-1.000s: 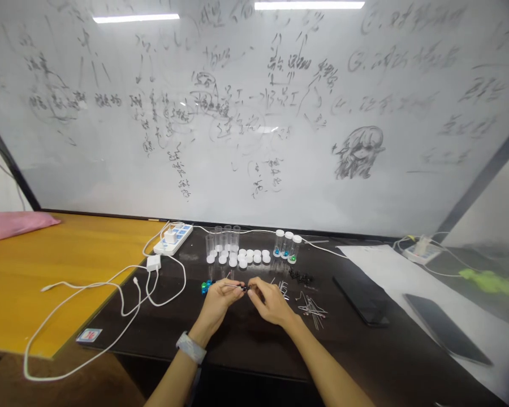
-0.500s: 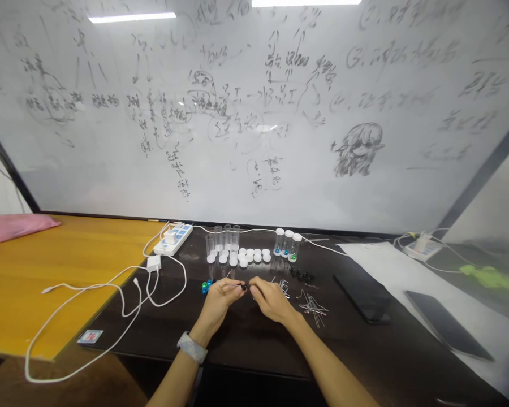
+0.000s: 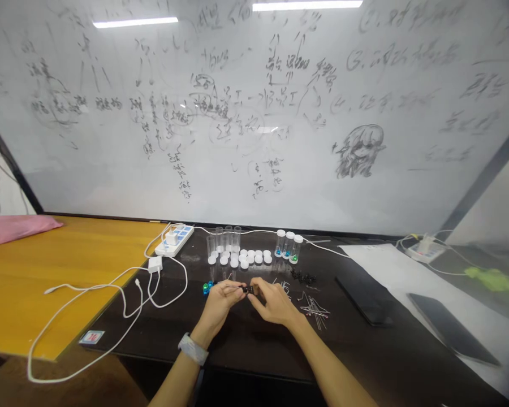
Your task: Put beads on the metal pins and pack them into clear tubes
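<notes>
The person's left hand [image 3: 218,305] and right hand [image 3: 274,302] are close together above a dark table [image 3: 237,353], and both are closed in a pinch. The left fingertips [image 3: 230,286] grasp a thin metal pin [image 3: 238,288], and the right fingertips [image 3: 255,282] seem to grasp a small black piece [image 3: 248,289] at its end, though it is too small to be sure. This piece is between the two hands. Just left of the grip lie blue-green beads [image 3: 206,288]. To the right of the grip are bent wire pins [image 3: 314,311] and small black parts [image 3: 303,276]. Behind the grip are white caps [image 3: 241,257], clear tubes [image 3: 224,240] and three capped tubes [image 3: 287,244], and farther away stands a whiteboard [image 3: 254,113] with writing.
</notes>
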The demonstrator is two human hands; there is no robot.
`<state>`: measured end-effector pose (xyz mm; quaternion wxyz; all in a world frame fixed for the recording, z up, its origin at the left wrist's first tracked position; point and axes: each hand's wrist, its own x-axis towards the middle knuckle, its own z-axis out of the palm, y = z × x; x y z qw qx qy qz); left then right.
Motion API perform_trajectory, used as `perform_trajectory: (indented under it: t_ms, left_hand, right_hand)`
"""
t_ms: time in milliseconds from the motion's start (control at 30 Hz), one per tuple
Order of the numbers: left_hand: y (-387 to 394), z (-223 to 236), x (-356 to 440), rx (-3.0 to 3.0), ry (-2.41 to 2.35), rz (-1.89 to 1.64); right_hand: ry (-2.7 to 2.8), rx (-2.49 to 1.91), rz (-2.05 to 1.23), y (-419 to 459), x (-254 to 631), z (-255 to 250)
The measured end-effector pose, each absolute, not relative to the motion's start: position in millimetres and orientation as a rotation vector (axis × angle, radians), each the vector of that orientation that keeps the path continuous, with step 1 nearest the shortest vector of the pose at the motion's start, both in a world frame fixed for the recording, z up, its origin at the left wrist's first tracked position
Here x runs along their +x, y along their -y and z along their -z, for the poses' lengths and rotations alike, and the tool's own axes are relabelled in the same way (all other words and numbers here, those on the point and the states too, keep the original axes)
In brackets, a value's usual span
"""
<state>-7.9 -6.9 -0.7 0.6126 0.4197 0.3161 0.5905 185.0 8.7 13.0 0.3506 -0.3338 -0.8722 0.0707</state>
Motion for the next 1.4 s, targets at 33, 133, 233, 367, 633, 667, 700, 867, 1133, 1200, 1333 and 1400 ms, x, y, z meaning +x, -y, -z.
perform_trajectory:
  t_ms: [33, 133, 233, 367, 633, 667, 700, 867, 1133, 1200, 1333, 1400]
  left_hand:
    - [6.9, 0.7, -7.9, 0.966, -0.723, -1.361]
    - [6.8, 0.7, -7.9, 0.959, -0.721, -1.361]
    - [6.3, 0.8, -7.9, 0.954, -0.722, -1.361]
    - [6.2, 1.3, -7.5, 0.948, -0.712, -1.367]
    - [7.4, -0.4, -7.0, 0.960, -0.727, -1.366]
    - [7.5, -0.7, -7.0, 0.959, -0.726, -1.365]
    - [7.6, -0.8, -7.0, 0.956, -0.724, -1.365]
    - [7.8, -0.2, -7.4, 0.956, -0.721, -1.365]
    - [7.4, 0.1, -7.3, 0.969, -0.720, -1.365]
    - [7.2, 0.9, -7.6, 0.965, -0.719, -1.362]
    - [7.7, 0.8, -8.0, 0.980, -0.726, -1.355]
    - [8.1, -0.4, -7.9, 0.979, -0.732, -1.353]
  right_hand:
    - [2.268, -0.863, -0.170, -8.8, 184.5, -12.5]
    - [2.290, -0.864, -0.153, -9.6, 183.0, -10.8]
    - [2.280, -0.876, -0.180, -9.5, 184.2, -11.2]
    - [2.263, -0.873, -0.197, -9.6, 185.2, -10.9]
    - [2.270, -0.878, -0.173, -12.2, 183.3, -7.4]
    - [2.268, -0.876, -0.172, -11.1, 184.0, -8.8]
    - [2.268, -0.874, -0.167, -10.1, 184.4, -10.1]
    - [2.314, -0.868, -0.121, -10.7, 182.2, -8.6]
    - [2.274, -0.873, -0.116, -9.8, 185.6, -9.7]
    - [2.298, -0.863, -0.093, -10.6, 184.1, -8.2]
    - [2.299, -0.886, -0.087, -13.3, 181.1, -4.4]
    - [2.278, -0.895, -0.112, -12.6, 182.1, -5.5]
